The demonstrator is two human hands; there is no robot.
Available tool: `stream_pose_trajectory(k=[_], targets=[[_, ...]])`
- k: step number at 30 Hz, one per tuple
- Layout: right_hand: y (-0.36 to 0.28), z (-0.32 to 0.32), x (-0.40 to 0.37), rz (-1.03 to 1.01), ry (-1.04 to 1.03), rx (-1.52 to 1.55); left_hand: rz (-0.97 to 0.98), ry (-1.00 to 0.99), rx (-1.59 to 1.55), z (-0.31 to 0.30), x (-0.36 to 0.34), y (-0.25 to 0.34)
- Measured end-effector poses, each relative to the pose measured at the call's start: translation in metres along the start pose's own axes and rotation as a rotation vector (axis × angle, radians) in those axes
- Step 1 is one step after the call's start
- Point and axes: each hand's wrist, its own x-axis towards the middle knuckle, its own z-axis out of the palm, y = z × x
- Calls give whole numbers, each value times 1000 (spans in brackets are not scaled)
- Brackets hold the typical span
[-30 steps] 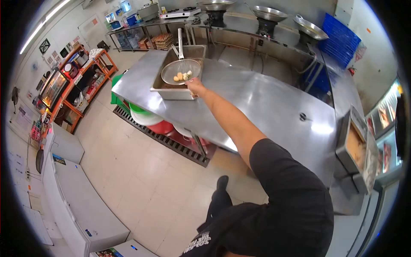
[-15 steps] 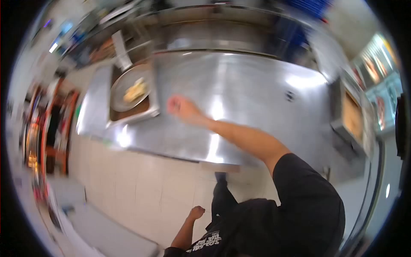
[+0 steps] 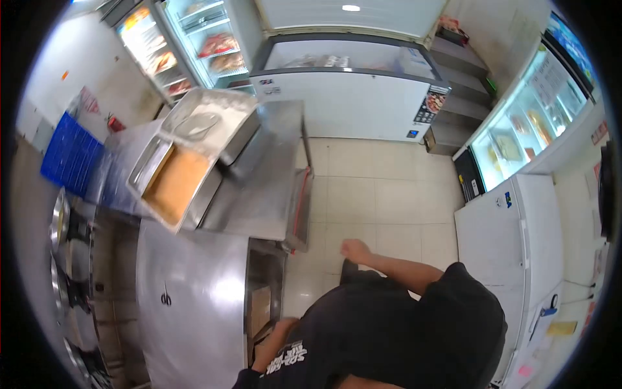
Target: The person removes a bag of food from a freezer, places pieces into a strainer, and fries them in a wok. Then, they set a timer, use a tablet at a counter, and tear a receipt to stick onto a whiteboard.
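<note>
My right hand [image 3: 356, 251] is curled into a loose fist over the tiled floor, with nothing visible in it. My left hand [image 3: 281, 329] hangs low beside the right edge of the steel table [image 3: 194, 279], partly behind my shirt; its fingers are not clear. On that table lies a pair of dark-handled scissors [image 3: 166, 295], apart from both hands. Farther forward, a steel pan with an orange-brown powder [image 3: 173, 185] stands beside a steel pan of white flour-like powder [image 3: 227, 110], in which a round sieve-like thing [image 3: 197, 126] rests.
A chest freezer [image 3: 343, 104] with its lid raised stands ahead, with steps [image 3: 457, 81] to its right. Lit glass-door fridges [image 3: 518, 123] stand at both sides. A white cabinet [image 3: 492, 240] is at right, a blue crate [image 3: 71, 155] at left. Tiled floor [image 3: 389, 188] runs between.
The view has swung to the right, away from the tray with the round pan of pale yellow pieces. My right hand has come back from over the table to above the floor.
</note>
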Motion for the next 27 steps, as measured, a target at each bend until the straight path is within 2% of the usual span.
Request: stream_pose_trajectory(k=[2, 4, 6, 8, 10, 12, 14, 15, 16, 17, 19, 20, 21, 22, 24, 25, 26, 27], targets=[[60, -55, 4, 172, 41, -56, -74, -66, 181, -81, 32, 113], [122, -93, 16, 247, 70, -100, -143, -119, 414, -156, 50, 223], [192, -118, 35, 271, 141, -112, 563, 202, 807, -197, 120, 228], [253, -146, 71, 226, 265, -81, 394, 325, -255, -242, 107, 305], [273, -208, 134, 387, 234, -225, 362, 297, -645, -281, 110, 368], [328, -260, 220, 245, 414, -415, 451, 419, -401, -320, 131, 406], [349, -337, 306, 34, 753, -143, 467, 393, -520, -353, 159, 449], [350, -385, 350, 16, 739, -76, 491, 359, -552, -373, 176, 471], [307, -447, 379, 222, 583, -136, 464, 359, -505, -391, 207, 483], [284, -497, 417, 276, 609, -351, 444, 343, -445, -405, 246, 494], [277, -580, 492, 24, 834, -220, 427, 384, -206, -456, 299, 549], [243, -627, 518, -44, 780, -156, 394, 432, -56, -473, 318, 579], [209, -675, 549, 31, 741, -183, 453, 434, 41, -497, 331, 608], [184, -717, 583, 1, 820, -456, 509, 432, -38, -521, 340, 635], [154, -800, 660, -211, 829, -437, 599, 434, -213, -567, 345, 691], [103, -833, 678, -445, 842, -421, 643, 496, -254, -587, 345, 711], [75, -872, 714, -379, 824, -490, 682, 559, -293, -607, 344, 729], [58, -911, 751, -567, 917, -662, 725, 630, -337, -627, 340, 743]])
